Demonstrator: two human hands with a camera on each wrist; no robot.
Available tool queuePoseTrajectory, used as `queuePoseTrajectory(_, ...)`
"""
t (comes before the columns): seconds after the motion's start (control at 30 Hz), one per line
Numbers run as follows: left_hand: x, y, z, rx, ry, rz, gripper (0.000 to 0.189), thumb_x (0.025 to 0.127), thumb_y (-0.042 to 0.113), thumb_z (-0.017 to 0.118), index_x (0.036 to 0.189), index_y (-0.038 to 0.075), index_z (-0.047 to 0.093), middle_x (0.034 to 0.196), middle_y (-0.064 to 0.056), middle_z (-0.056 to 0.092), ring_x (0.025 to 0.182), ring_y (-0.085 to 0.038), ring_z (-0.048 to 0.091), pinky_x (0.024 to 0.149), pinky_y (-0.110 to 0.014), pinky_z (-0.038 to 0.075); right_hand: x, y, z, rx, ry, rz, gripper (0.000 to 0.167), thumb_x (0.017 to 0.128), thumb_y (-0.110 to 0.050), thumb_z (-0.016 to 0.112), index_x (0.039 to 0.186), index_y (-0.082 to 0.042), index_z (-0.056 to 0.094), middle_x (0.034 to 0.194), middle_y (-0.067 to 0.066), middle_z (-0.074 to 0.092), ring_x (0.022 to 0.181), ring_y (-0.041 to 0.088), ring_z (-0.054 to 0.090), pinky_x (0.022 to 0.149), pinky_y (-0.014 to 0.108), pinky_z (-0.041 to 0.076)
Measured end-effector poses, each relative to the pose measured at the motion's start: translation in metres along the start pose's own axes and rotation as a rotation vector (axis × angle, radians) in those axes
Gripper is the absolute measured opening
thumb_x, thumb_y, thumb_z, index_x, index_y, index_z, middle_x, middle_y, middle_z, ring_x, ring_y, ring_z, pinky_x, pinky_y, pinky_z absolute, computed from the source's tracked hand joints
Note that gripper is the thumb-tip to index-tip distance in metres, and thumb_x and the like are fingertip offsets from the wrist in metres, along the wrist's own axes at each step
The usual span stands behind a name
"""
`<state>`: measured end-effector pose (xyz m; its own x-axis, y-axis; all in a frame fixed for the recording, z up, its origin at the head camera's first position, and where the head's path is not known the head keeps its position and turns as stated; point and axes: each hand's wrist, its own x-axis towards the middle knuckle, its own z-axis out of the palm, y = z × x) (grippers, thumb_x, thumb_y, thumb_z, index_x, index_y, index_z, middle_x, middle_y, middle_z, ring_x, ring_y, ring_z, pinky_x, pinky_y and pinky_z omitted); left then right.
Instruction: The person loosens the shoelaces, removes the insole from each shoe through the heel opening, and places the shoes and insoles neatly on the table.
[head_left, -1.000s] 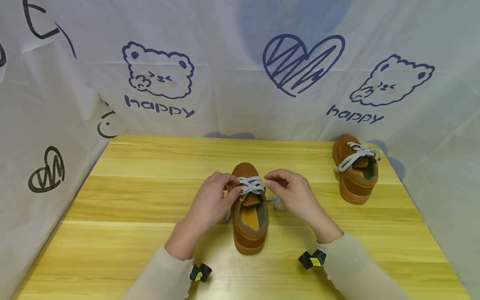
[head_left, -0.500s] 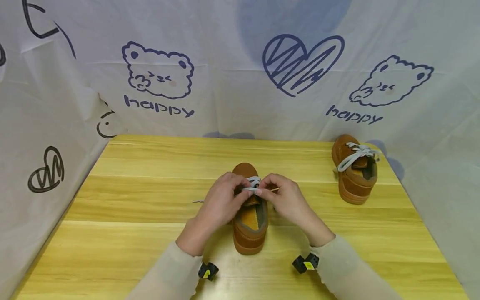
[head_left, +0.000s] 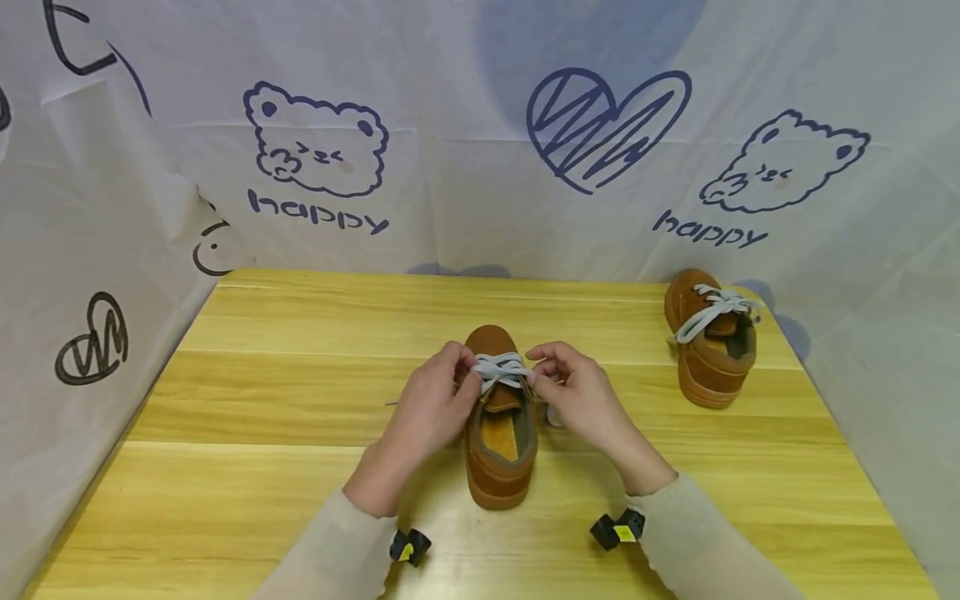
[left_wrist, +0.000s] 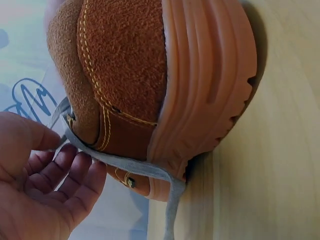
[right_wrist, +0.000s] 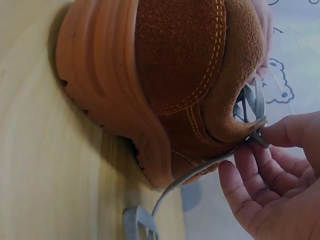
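A brown suede shoe (head_left: 500, 492) stands on the table with its toe pointing away, its grey-white shoelace (head_left: 501, 367) crossed over the tongue. At the shoe's left side my left hand (head_left: 431, 398) pinches the lace between thumb and index finger. My right hand (head_left: 581, 392) pinches the lace at the right edge of the lacing, its other fingers loosely bent. In the left wrist view a length of lace (left_wrist: 132, 164) runs past the fingers and down the sole's side. The right wrist view shows another lace end (right_wrist: 172, 187) trailing to the tabletop.
A second brown shoe (head_left: 716, 379), its laces tied in a bow, stands at the back right of the wooden table (head_left: 262, 492). Behind and beside the table hangs a white cloth (head_left: 465, 217) with drawn bears and hearts.
My hands came together over the lacing, holding the lace near the middle, then moved apart to the shoe's two sides. The crossed laces show again between them. The shoes have not moved.
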<state>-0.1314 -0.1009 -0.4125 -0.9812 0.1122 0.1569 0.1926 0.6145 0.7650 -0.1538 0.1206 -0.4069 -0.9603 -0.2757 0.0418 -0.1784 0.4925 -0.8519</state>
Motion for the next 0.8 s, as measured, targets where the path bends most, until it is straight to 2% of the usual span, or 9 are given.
queuePoseTrajectory(0.1, 0.001, 0.003, 0.001, 0.059, -0.009, 0.046, 0.016, 0.107, 0.013, 0.055, 0.117, 0.01, 0.068, 0.099, -0.004, 0.066, 0.079, -0.018, 0.056, 0.07, -0.034, 0.05, 0.0, -0.003, 0.0, -0.021, -0.018, -0.015, 0.022, 0.104, -0.01, 0.061, 0.122, -0.01, 0.074, 0.109, 0.01, 0.074, 0.086, 0.022, 0.064, 0.064, 0.029, 0.051)
queuePoseTrajectory(0.2, 0.002, 0.005, 0.002, 0.085, -0.01, 0.07, 0.019, 0.107, 0.008, 0.053, 0.113, 0.01, 0.071, 0.1, -0.004, 0.066, 0.079, -0.018, 0.056, 0.069, -0.033, 0.049, 0.001, -0.006, 0.001, -0.022, -0.024, -0.024, 0.021, 0.104, -0.01, 0.059, 0.116, -0.011, 0.077, 0.11, 0.01, 0.074, 0.086, 0.02, 0.064, 0.061, 0.03, 0.05)
queuePoseTrajectory(0.43, 0.001, 0.002, 0.0, 0.033, -0.005, 0.026, 0.016, 0.104, 0.009, 0.052, 0.106, 0.011, 0.068, 0.099, -0.002, 0.064, 0.08, -0.019, 0.056, 0.069, -0.033, 0.049, 0.002, -0.006, 0.0, 0.014, 0.015, 0.001, 0.015, 0.099, -0.004, 0.06, 0.105, -0.007, 0.073, 0.094, 0.009, 0.072, 0.073, 0.018, 0.058, 0.057, 0.028, 0.045)
queuePoseTrajectory(0.57, -0.001, -0.002, -0.001, 0.006, -0.018, -0.011, 0.014, 0.102, 0.009, 0.053, 0.106, 0.011, 0.066, 0.101, -0.002, 0.064, 0.084, -0.019, 0.058, 0.074, -0.035, 0.05, 0.003, 0.0, -0.001, 0.085, 0.033, 0.026, 0.013, 0.098, 0.0, 0.058, 0.104, -0.001, 0.069, 0.092, 0.014, 0.069, 0.08, 0.024, 0.065, 0.069, 0.034, 0.058)
queuePoseTrajectory(0.67, -0.002, -0.004, -0.003, -0.007, -0.043, -0.013, 0.011, 0.101, 0.011, 0.055, 0.106, 0.011, 0.065, 0.1, -0.002, 0.063, 0.083, -0.019, 0.057, 0.073, -0.035, 0.05, 0.004, 0.004, -0.001, 0.141, 0.011, 0.031, 0.017, 0.1, 0.002, 0.055, 0.109, 0.003, 0.069, 0.098, 0.018, 0.069, 0.087, 0.032, 0.069, 0.076, 0.041, 0.062)
queuePoseTrajectory(0.73, -0.002, -0.005, -0.003, -0.001, -0.059, 0.009, 0.008, 0.1, 0.015, 0.06, 0.106, 0.012, 0.064, 0.1, -0.002, 0.062, 0.083, -0.018, 0.056, 0.072, -0.034, 0.048, 0.004, 0.005, -0.002, 0.141, -0.006, 0.026, 0.02, 0.101, 0.001, 0.055, 0.112, 0.002, 0.071, 0.102, 0.018, 0.071, 0.089, 0.033, 0.069, 0.077, 0.04, 0.062)
queuePoseTrajectory(0.8, -0.003, -0.006, -0.003, 0.005, -0.075, 0.04, 0.009, 0.101, 0.02, 0.065, 0.106, 0.013, 0.064, 0.102, -0.002, 0.061, 0.084, -0.018, 0.054, 0.07, -0.034, 0.047, 0.004, 0.004, -0.002, 0.123, -0.019, 0.014, 0.021, 0.101, -0.001, 0.056, 0.114, 0.0, 0.073, 0.103, 0.016, 0.073, 0.086, 0.029, 0.067, 0.071, 0.034, 0.059)
